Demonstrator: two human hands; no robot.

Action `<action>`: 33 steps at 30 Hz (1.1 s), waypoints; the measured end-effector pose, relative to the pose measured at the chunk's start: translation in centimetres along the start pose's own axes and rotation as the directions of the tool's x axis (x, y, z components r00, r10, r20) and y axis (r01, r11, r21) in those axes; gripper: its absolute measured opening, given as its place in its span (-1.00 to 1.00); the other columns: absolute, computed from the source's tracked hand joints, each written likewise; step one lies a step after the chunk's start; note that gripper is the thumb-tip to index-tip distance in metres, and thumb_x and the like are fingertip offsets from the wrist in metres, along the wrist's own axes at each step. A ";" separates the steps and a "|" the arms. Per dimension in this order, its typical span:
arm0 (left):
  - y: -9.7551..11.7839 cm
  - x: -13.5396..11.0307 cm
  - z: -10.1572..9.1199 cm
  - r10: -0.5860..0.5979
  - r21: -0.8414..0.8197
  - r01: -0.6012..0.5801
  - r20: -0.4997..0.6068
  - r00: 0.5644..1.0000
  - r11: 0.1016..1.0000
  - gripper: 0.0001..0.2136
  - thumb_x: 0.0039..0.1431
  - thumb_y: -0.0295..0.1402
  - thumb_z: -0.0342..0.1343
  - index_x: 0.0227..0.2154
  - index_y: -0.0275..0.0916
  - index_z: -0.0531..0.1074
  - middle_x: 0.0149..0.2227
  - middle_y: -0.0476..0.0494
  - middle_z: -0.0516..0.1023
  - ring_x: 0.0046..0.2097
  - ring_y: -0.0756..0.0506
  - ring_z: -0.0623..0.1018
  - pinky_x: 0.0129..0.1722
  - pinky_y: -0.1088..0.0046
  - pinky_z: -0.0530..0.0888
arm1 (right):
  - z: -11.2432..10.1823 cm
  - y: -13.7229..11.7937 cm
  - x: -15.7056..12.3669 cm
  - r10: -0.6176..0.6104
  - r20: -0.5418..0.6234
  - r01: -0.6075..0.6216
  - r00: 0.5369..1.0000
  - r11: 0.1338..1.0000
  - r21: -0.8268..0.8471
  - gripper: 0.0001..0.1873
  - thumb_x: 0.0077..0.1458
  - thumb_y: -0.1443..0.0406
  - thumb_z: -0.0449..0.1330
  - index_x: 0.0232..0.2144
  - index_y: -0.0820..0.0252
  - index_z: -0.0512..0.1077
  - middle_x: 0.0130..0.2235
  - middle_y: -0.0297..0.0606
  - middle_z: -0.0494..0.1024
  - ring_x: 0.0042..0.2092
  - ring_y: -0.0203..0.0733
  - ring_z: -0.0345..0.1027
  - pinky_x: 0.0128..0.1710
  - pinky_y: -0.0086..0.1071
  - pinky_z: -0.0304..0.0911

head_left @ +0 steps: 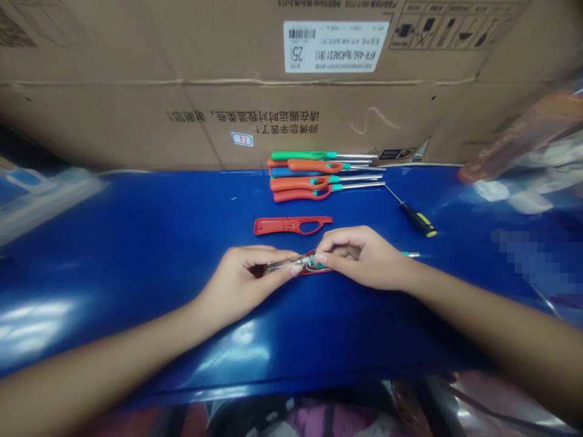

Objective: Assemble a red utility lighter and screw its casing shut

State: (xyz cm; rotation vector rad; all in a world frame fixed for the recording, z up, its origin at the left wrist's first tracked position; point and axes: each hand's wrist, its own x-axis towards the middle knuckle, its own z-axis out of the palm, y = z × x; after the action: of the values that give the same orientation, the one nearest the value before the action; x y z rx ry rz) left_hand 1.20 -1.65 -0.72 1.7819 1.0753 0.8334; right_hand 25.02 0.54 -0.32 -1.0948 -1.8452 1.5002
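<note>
Between finger and thumb, my left hand (248, 276) holds a clear lighter fuel tank (283, 264) with a metal valve at its right end. My right hand (353, 258) pinches at a small green part (317, 262) beside that valve. Under my fingertips lies a red lighter half-shell (312, 271), largely covered by my hands. A metal tube tip with a green collar (410, 254) sticks out beyond my right wrist. Just behind my hands, another red half-shell (277, 226) rests on the blue table, its hollow inside facing up.
Several assembled long-nosed lighters (303, 195) in red, orange, green and blue lie stacked near the cardboard box (204, 127) at the back. A black and yellow screwdriver (416, 220) lies right of them. Blurred plastic bags (537, 158) stand at the right; a pale container (45, 194) is at the left.
</note>
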 end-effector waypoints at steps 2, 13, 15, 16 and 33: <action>0.0 -0.1 0.0 -0.001 0.002 0.001 0.000 1.000 1.000 -0.82 0.20 -0.27 0.30 -0.17 -0.16 0.68 -0.20 -0.12 0.72 -0.27 -0.10 0.65 -0.34 0.48 0.53 | 0.0 0.0 0.0 -0.008 -0.001 0.008 1.000 1.000 -0.005 -0.83 0.14 0.21 0.28 -0.37 0.21 0.52 -0.35 -0.27 0.59 -0.33 -0.29 0.44 -0.33 -0.40 0.33; -0.2 -0.2 -0.1 -0.007 0.004 0.007 0.010 1.000 1.000 -0.81 0.21 -0.27 0.29 -0.15 -0.15 0.68 -0.21 -0.12 0.71 -0.26 -0.10 0.65 -0.33 0.47 0.51 | 0.1 0.0 0.1 -0.021 0.010 0.021 1.000 1.000 -0.018 -0.84 0.15 0.22 0.27 -0.39 0.21 0.51 -0.35 -0.28 0.57 -0.35 -0.31 0.42 -0.34 -0.41 0.30; -0.2 -0.1 -0.1 -0.008 0.010 0.008 0.011 1.000 1.000 -0.81 0.21 -0.27 0.29 -0.15 -0.16 0.68 -0.21 -0.13 0.71 -0.26 -0.11 0.65 -0.33 0.46 0.52 | 0.1 0.0 0.1 -0.028 0.011 0.028 1.000 0.999 -0.020 -0.84 0.15 0.23 0.26 -0.39 0.21 0.51 -0.36 -0.28 0.56 -0.35 -0.31 0.41 -0.35 -0.42 0.29; -0.2 -0.1 -0.1 -0.008 0.012 0.008 0.012 1.000 1.000 -0.81 0.21 -0.26 0.29 -0.15 -0.16 0.68 -0.21 -0.13 0.71 -0.26 -0.11 0.65 -0.33 0.45 0.52 | 0.1 0.0 0.1 -0.032 0.013 0.032 0.999 0.999 -0.023 -0.84 0.15 0.23 0.26 -0.40 0.21 0.51 -0.36 -0.28 0.56 -0.35 -0.32 0.40 -0.36 -0.43 0.29; -0.3 -0.1 -0.1 0.010 0.054 -0.012 0.033 0.999 0.998 -0.81 0.22 -0.28 0.28 -0.13 -0.13 0.67 -0.20 -0.13 0.71 -0.25 -0.10 0.65 -0.30 0.46 0.52 | 0.1 -0.1 0.2 -0.094 0.018 0.095 0.995 0.990 -0.105 -0.87 0.15 0.29 0.24 -0.40 0.22 0.50 -0.41 -0.34 0.50 -0.43 -0.39 0.28 -0.45 -0.48 0.19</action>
State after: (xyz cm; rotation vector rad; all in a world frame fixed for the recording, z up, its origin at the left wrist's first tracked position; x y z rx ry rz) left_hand 1.00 -1.67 -0.94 1.8417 1.0769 0.7857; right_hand 24.82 0.62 -0.23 -1.0319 -1.9765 1.3728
